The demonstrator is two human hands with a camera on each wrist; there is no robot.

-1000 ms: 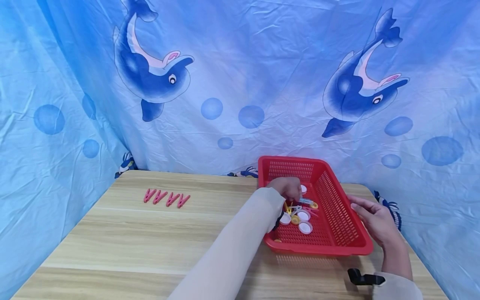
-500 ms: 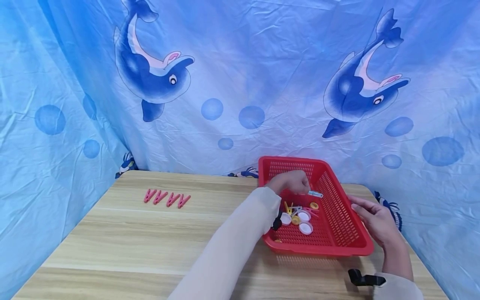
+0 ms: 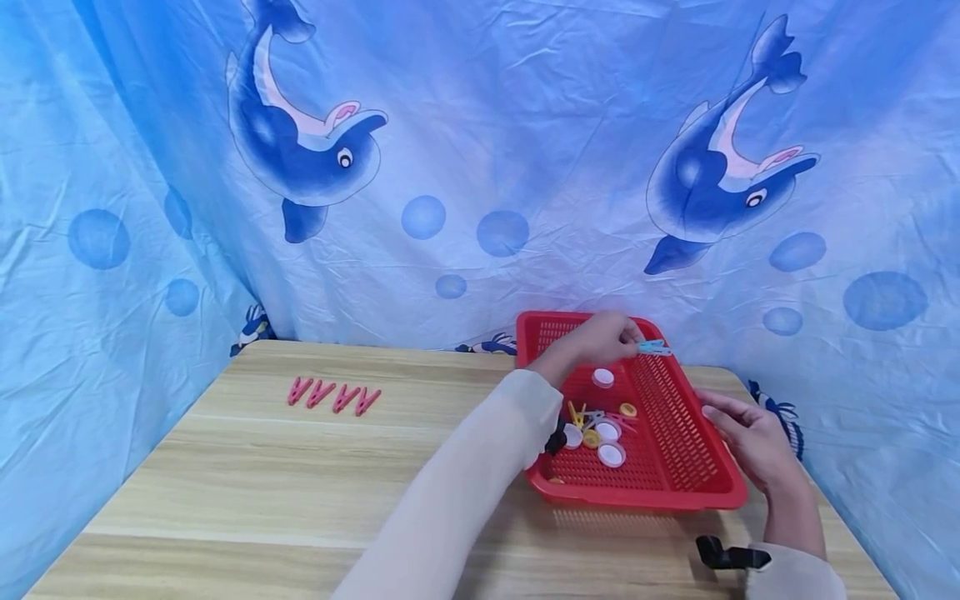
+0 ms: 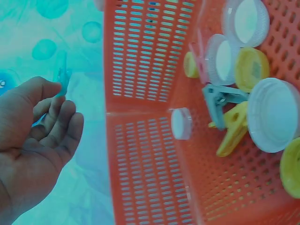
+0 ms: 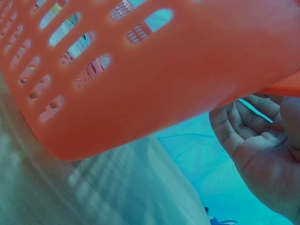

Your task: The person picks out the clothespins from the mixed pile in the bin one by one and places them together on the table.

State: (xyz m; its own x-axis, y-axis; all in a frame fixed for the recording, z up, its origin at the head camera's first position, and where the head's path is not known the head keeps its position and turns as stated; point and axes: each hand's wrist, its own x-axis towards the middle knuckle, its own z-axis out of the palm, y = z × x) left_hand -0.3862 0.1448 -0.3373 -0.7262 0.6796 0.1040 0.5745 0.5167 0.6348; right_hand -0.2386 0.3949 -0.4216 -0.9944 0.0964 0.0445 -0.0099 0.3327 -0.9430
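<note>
A light blue clothespin (image 3: pixel 655 347) is pinched between the thumb and fingers of my left hand (image 3: pixel 609 337), above the far right part of the red basket (image 3: pixel 637 497). The left wrist view shows the clothespin (image 4: pixel 63 79) at the thumb tip, outside the basket wall. My right hand (image 3: pixel 753 437) grips the basket's right rim, its fingers partly hidden by it in the right wrist view. Inside the basket lie white caps (image 3: pixel 611 455), yellow caps (image 3: pixel 591 439), a yellow clothespin (image 4: pixel 233 129), a grey clothespin (image 4: pixel 220 101) and a pink clothespin (image 3: pixel 622 422).
A row of several pink clothespins (image 3: pixel 342 398) lies on the left of the wooden table (image 3: pixel 300 500). A blue cloth (image 3: pixel 450 167) printed with dolphins hangs behind the table and along its sides.
My left hand has lifted the light blue clothespin from among the basket's contents, moving up and to the right. A white cap at the back now shows. The right hand and basket stay put.
</note>
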